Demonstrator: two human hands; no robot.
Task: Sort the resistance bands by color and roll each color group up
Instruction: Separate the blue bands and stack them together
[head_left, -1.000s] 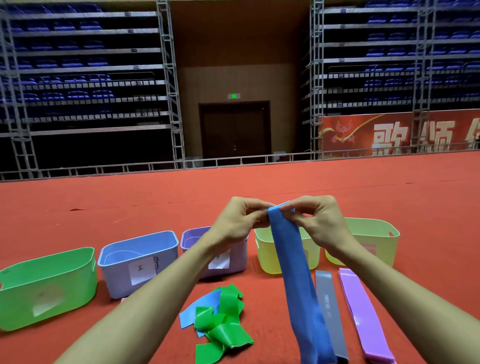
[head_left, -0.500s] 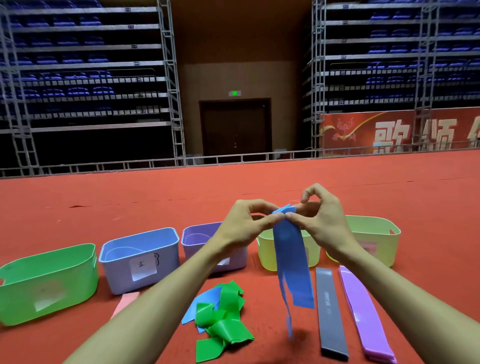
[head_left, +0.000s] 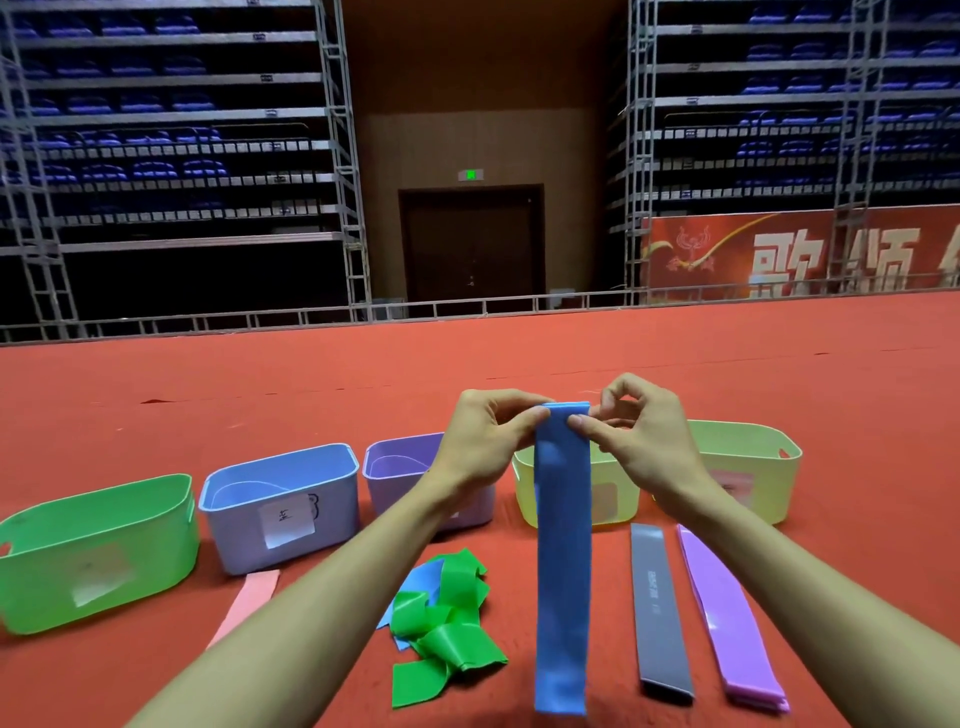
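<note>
While you hold it up by the top edge, the long flat blue rubber band (head_left: 563, 571) hangs straight down over the red carpet (head_left: 156, 405).

Your left hand (head_left: 485, 441) and your right hand (head_left: 647, 441) each pinch one upper corner of it between thumb and fingers, a narrow grip; its surface is smooth and matte, and whether the lower end touches the floor cannot be told. To its left a shiny crumpled heap of green bands (head_left: 449, 629) lies on a pale blue strip (head_left: 415, 584), and a flat pink strip (head_left: 244, 603) shows beside your left arm. To its right lie a grey band (head_left: 662, 608) and a glossy purple band (head_left: 724, 618), both flat, side by side. Behind stand smooth plastic bins with rounded corners: a green bin (head_left: 130, 519), a blue bin (head_left: 234, 535), a violet bin (head_left: 389, 493), a middle yellow-green bin (head_left: 615, 483) and a right yellow-green bin (head_left: 763, 483).
</note>
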